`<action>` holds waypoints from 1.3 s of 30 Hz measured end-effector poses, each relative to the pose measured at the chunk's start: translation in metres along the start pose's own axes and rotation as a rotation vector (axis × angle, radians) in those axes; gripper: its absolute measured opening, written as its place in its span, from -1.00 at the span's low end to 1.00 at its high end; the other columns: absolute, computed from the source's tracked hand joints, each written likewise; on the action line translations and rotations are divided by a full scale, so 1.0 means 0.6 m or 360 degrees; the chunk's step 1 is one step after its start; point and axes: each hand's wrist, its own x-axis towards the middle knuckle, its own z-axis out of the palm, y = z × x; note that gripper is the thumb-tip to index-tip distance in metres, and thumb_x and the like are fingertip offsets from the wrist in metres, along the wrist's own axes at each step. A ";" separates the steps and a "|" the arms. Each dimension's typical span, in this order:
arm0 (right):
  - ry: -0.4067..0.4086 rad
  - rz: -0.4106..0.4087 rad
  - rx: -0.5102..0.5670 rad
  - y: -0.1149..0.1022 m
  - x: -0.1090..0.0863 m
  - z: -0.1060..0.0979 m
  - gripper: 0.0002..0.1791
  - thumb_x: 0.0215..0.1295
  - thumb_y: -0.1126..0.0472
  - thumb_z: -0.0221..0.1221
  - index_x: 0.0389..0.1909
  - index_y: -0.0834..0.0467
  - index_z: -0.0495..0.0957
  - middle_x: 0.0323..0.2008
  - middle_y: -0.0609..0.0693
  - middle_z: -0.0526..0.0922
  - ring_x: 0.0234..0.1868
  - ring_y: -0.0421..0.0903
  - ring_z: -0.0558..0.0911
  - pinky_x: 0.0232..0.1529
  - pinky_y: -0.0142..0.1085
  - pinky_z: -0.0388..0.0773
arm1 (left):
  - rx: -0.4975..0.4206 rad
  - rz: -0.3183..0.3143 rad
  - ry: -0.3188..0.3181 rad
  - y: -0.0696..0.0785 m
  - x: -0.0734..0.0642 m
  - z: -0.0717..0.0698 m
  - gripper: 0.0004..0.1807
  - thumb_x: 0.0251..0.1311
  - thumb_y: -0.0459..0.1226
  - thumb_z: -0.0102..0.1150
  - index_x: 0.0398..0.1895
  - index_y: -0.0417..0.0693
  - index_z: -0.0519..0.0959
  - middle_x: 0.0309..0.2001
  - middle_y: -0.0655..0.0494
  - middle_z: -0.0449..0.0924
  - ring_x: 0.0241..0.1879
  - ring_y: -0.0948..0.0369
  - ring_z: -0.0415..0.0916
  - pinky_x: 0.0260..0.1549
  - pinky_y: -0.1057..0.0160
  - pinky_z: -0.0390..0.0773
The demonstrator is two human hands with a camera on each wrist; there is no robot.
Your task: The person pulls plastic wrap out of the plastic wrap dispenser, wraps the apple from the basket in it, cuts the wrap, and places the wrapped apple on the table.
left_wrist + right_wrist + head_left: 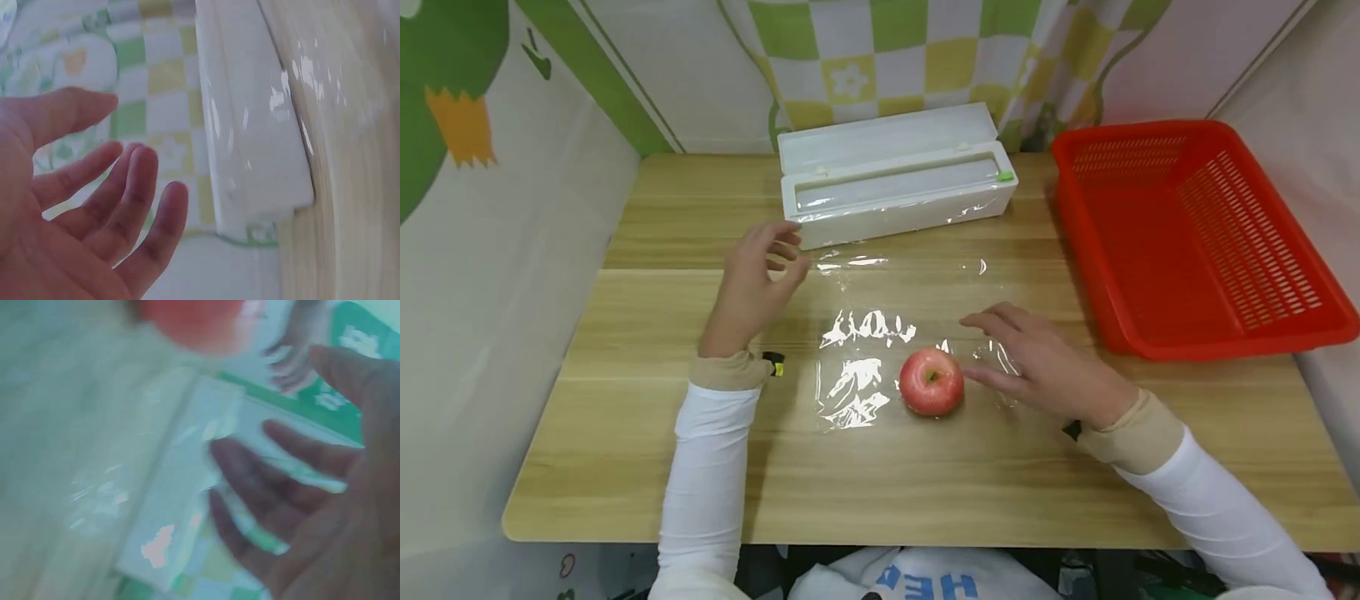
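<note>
A red apple [931, 382] sits on a sheet of clear plastic film [857, 375] spread over the table. The film runs back to a long white dispenser box [898, 192] whose lid is raised. Just right of the apple is my right hand [1037, 362], palm down, its thumb close to the fruit; whether they touch I cannot tell. In the right wrist view its fingers [250, 481] are spread, slightly bent and holding nothing. My left hand [756, 279] hovers by the box's near left corner. The left wrist view shows its fingers [140, 181] loosely bent around nothing.
On the right of the table [625, 467] stands a red plastic basket [1112, 308] with slotted walls. Behind the box hangs a green, yellow and white checked curtain [895, 50]. White panels flank the table on both sides.
</note>
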 end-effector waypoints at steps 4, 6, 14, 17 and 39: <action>0.0080 -0.0172 -0.0117 0.041 -0.024 -0.004 -0.56 0.31 0.07 0.45 0.16 0.10 0.64 -0.01 0.01 0.69 0.00 -0.04 0.68 0.07 -0.05 0.73 | 0.0089 0.0204 -0.0263 0.045 -0.030 0.025 -0.57 0.37 -0.39 0.32 0.27 -0.30 0.53 0.10 -0.24 0.63 -0.01 -0.13 0.66 0.00 -0.09 0.71; 0.0117 -0.0277 -0.0181 0.060 -0.033 -0.002 -0.64 0.26 0.15 0.47 0.05 0.10 0.69 -0.08 -0.03 0.71 -0.06 -0.08 0.67 0.02 -0.08 0.72 | 0.0129 0.0330 -0.0363 0.063 -0.045 0.040 -0.60 0.36 -0.36 0.35 0.21 -0.27 0.56 0.05 -0.17 0.66 -0.07 -0.07 0.67 -0.04 -0.02 0.72; 0.0099 -0.0657 -0.0253 0.116 -0.066 0.011 -0.67 0.02 0.32 0.53 -0.17 0.03 0.74 -0.19 -0.10 0.67 -0.17 -0.15 0.65 -0.10 -0.15 0.71 | 0.0380 0.0624 -0.0498 0.121 -0.110 0.098 -0.60 0.34 -0.13 0.41 0.14 -0.12 0.64 0.00 0.02 0.66 -0.07 0.11 0.65 -0.08 0.12 0.72; 0.0036 -0.0699 -0.0223 0.126 -0.075 0.017 -0.67 0.03 0.35 0.54 -0.18 -0.01 0.75 -0.20 -0.15 0.68 -0.21 -0.22 0.64 -0.14 -0.20 0.73 | 0.0526 0.0609 -0.0500 0.127 -0.131 0.114 -0.49 0.27 0.00 0.47 0.14 -0.08 0.64 0.03 0.04 0.64 -0.04 0.12 0.62 -0.10 0.12 0.73; 0.0175 -0.0697 -0.0040 0.153 -0.094 0.039 -0.66 0.04 0.34 0.57 -0.18 0.03 0.71 -0.09 -0.13 0.69 -0.10 -0.26 0.65 0.06 -0.52 0.63 | 0.0456 0.0446 -0.0374 0.124 -0.163 0.164 -0.47 0.18 -0.02 0.55 0.10 -0.09 0.64 0.08 0.02 0.60 0.12 0.05 0.57 0.04 0.08 0.71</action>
